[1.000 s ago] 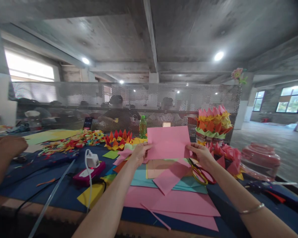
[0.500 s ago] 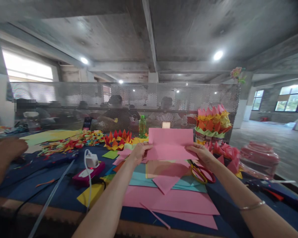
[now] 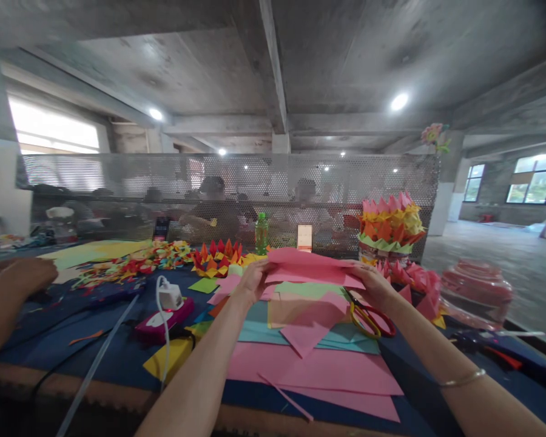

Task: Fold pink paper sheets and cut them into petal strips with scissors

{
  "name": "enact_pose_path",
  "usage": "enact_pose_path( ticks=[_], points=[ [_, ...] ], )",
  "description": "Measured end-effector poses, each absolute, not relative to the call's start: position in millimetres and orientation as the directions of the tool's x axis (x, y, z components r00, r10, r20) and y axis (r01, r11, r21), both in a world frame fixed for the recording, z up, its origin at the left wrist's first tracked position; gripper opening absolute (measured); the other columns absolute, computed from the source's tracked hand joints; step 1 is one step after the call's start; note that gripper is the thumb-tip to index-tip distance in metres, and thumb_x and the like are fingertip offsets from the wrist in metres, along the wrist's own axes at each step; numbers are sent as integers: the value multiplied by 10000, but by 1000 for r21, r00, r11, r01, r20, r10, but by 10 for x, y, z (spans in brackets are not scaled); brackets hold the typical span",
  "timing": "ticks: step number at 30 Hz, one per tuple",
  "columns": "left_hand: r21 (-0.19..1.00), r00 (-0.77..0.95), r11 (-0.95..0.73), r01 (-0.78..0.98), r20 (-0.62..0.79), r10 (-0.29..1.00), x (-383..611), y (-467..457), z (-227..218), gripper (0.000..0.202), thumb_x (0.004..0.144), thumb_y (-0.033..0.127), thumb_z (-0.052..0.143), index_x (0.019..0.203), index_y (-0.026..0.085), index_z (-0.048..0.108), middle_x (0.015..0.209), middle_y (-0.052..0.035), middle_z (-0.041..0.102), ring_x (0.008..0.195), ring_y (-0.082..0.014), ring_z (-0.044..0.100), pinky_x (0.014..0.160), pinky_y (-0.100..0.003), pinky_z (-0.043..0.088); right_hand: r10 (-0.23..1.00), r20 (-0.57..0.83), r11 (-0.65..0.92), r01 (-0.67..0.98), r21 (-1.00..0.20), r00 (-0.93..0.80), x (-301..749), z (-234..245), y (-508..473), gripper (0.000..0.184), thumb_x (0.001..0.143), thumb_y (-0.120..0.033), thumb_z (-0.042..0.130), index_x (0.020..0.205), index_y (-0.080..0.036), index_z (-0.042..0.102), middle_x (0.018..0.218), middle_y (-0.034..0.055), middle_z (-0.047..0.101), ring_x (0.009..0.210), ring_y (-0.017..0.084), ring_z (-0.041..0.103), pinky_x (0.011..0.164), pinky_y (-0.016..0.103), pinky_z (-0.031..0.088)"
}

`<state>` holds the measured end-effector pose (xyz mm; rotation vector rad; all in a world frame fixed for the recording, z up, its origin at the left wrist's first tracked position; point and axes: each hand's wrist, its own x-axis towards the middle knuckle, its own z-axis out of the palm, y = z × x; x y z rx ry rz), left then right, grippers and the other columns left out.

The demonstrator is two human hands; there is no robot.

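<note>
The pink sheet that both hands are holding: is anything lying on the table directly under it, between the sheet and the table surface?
Yes. The pink sheet is pinched by the left hand and right hand. Beneath it lies a stack of coloured papers, and scissors rest near the right hand.

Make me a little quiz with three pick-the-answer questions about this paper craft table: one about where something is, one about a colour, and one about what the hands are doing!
1. Where do the scissors lie?
A. just under the right hand
B. beside the white charger
C. on the tall paper flower

2. What colour is the sheet in both hands?
A. yellow
B. pink
C. teal

3. How is that sheet held?
A. crumpled in the left hand
B. flat on the table, untouched
C. pinched at both ends, one hand each

Answers: 1 A, the red and yellow handles show below that hand. 2 B, it is pink all over. 3 C, fingers grip each side above the table.
</note>
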<state>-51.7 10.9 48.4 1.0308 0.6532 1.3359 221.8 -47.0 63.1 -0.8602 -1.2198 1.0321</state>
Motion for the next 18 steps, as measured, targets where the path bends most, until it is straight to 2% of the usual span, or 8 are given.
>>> enact_pose_path(
  ticks=[4,7,12,15,18],
  points=[
    [871,207,-88,-483,211,955,-543,96,486,108,698,183,630,768,141,701,822,-77,682,676,-164,615,598,-289,540,953,303,298,-160,-941,-8,2225,664,-496,121,609,-195,673,719,-229,713,783,29,698,619,142,589,459,197,443],
    [878,221,-80,-472,206,953,-530,47,535,59,661,136,631,692,139,681,757,-52,642,615,-137,588,559,-258,540,943,331,321,-176,-930,-29,2247,665,-504,175,587,-147,646,735,-219,705,835,25,686,653,141,577,470,190,429],
    [860,220,-91,-503,229,948,-495,-8,593,66,618,82,633,653,132,656,738,-36,595,645,-128,587,529,-222,546,933,357,343,-197,-918,-40,2270,640,-486,158,611,-156,629,738,-224,691,851,14,677,721,162,578,499,199,444],
    [847,204,-65,-528,201,958,-484,-18,600,71,648,72,599,650,127,644,713,-41,598,641,-129,614,559,-220,555,933,358,342,-207,-917,-45,2276,614,-452,129,635,-171,630,733,-228,691,819,15,679,717,161,584,513,208,459],
    [836,199,23,-549,104,975,-484,-31,613,81,685,82,561,645,128,615,731,-78,649,666,-164,669,613,-241,564,955,292,263,-284,-922,-61,2291,605,-423,109,652,-180,632,732,-225,690,790,2,678,661,140,590,530,219,480]
  ],
)
